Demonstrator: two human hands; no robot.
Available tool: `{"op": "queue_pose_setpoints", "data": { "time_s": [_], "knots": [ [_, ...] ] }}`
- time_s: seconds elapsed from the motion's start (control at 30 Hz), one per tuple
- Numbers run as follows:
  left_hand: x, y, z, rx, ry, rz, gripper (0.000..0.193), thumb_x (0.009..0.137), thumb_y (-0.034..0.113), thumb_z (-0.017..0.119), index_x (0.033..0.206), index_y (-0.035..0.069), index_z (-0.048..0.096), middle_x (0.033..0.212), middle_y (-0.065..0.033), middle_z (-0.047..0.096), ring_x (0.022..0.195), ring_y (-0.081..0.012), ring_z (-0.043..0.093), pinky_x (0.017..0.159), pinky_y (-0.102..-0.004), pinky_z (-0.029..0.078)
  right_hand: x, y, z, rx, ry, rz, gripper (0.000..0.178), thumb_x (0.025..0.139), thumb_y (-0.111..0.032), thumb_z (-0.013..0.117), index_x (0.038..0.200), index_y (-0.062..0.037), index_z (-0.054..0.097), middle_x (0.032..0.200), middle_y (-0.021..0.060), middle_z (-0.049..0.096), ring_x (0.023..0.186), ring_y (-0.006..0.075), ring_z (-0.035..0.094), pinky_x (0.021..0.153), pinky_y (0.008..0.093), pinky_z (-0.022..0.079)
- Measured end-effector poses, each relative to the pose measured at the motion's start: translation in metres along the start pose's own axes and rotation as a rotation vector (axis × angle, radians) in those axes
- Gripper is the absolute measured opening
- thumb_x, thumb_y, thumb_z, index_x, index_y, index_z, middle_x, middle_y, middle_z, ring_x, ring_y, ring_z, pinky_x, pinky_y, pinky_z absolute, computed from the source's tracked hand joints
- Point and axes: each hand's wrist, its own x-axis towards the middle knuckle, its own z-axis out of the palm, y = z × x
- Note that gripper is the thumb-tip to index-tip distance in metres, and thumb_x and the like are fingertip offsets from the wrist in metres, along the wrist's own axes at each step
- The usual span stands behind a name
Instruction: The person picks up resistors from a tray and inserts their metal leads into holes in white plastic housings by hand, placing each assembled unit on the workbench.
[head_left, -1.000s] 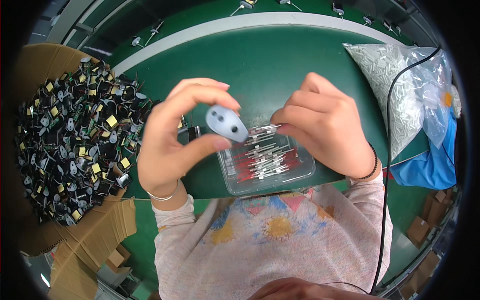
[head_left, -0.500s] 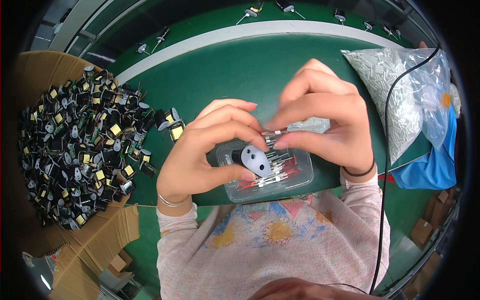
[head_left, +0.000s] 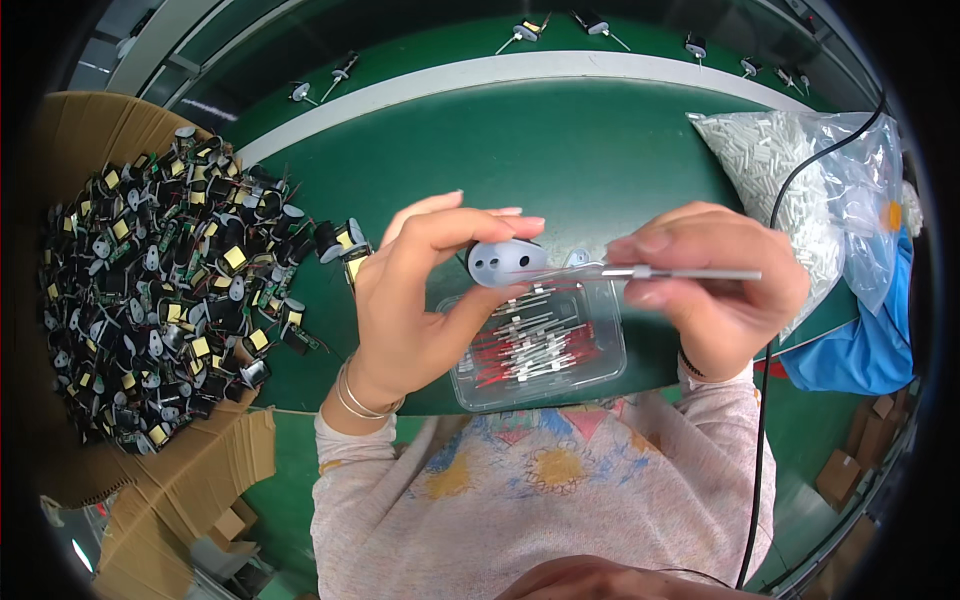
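Between the thumb and fingers of my left hand (head_left: 395, 300) is a small part with an oval grey cap (head_left: 507, 264); dark holes show on the cap and its black body is mostly behind it. My right hand (head_left: 720, 290), closed in a pinch, grips a thin metal rod with a white collar (head_left: 715, 274). The rod lies level, pointing right, and fine strands stretch from its collar toward the cap; where they end I cannot make out. Beneath both hands stands a clear plastic box (head_left: 545, 397) with several metal rods and red wires (head_left: 535, 345).
At left, a cardboard box (head_left: 255, 440) holds a heap of black-and-grey parts (head_left: 160, 290). One similar part (head_left: 345, 245) lies beside it. A bag of small white tubes (head_left: 775, 165), a blue cloth (head_left: 865, 340) and a black cable (head_left: 768, 440) are at right. Finished-looking rodded parts (head_left: 523, 33) sit beyond the pale ledge.
The grey-capped part has been raised and turned in my left hand. My right hand has moved right and down, and the rod now shows lying level in its pinch.
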Motion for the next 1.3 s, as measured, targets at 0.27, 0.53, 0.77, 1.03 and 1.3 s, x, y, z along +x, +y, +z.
{"op": "queue_pose_setpoints", "data": {
  "time_s": [0.27, 0.53, 0.77, 1.03, 1.3],
  "knots": [
    [0.0, 0.002, 0.004, 0.291, 0.11, 0.15, 0.032, 0.068, 0.001, 0.071, 0.096, 0.008, 0.056, 0.094, -0.0047, 0.069, 0.096, -0.0204, 0.064, 0.093, -0.0412, 0.034, 0.001, -0.003, -0.003, -0.141, -0.082, 0.035, 0.021, 0.061, 0.005, 0.072, 0.08, 0.0066, 0.062, 0.075, 0.0189, 0.066, 0.064, 0.0253, 0.065, 0.057, 0.0272, 0.052],
    [-0.001, 0.002, 0.006, 0.378, 0.165, 0.2, 0.031, 0.067, 0.0, 0.071, 0.093, 0.007, 0.057, 0.091, -0.0056, 0.069, 0.094, -0.0207, 0.064, 0.094, -0.0427, 0.033, -0.008, -0.004, -0.001, -0.292, -0.146, -0.217, 0.025, 0.058, 0.005, 0.074, 0.081, 0.0061, 0.064, 0.079, 0.0176, 0.066, 0.069, 0.0251, 0.066, 0.059, 0.0274, 0.053],
    [-0.001, 0.003, 0.007, 0.469, 0.215, 0.219, 0.031, 0.067, 0.0, 0.071, 0.094, 0.007, 0.057, 0.09, -0.0063, 0.07, 0.095, -0.0213, 0.064, 0.094, -0.0449, 0.032, -0.008, -0.001, 0.0, -0.321, -0.177, -0.398, 0.017, 0.068, -0.004, 0.065, 0.082, 0.0062, 0.066, 0.081, 0.0186, 0.065, 0.068, 0.024, 0.064, 0.058, 0.0268, 0.053],
    [0.0, 0.008, 0.005, 0.521, 0.183, 0.203, 0.03, 0.068, 0.0, 0.07, 0.094, 0.008, 0.056, 0.09, -0.0061, 0.069, 0.095, -0.0213, 0.064, 0.095, -0.0456, 0.031, -0.011, 0.006, 0.005, -0.306, -0.111, -0.456, 0.02, 0.07, -0.008, 0.063, 0.084, 0.0051, 0.067, 0.08, 0.0174, 0.065, 0.067, 0.0224, 0.063, 0.057, 0.0265, 0.053],
    [-0.001, 0.008, 0.005, 0.527, 0.185, 0.196, 0.031, 0.069, 0.0, 0.07, 0.095, 0.008, 0.056, 0.09, -0.0061, 0.07, 0.094, -0.0209, 0.064, 0.095, -0.0461, 0.031, -0.01, 0.005, 0.002, -0.331, -0.167, -0.478, 0.024, 0.068, -0.011, 0.066, 0.086, 0.0044, 0.067, 0.085, 0.0165, 0.065, 0.069, 0.0219, 0.063, 0.057, 0.0265, 0.053]
  ]
}}
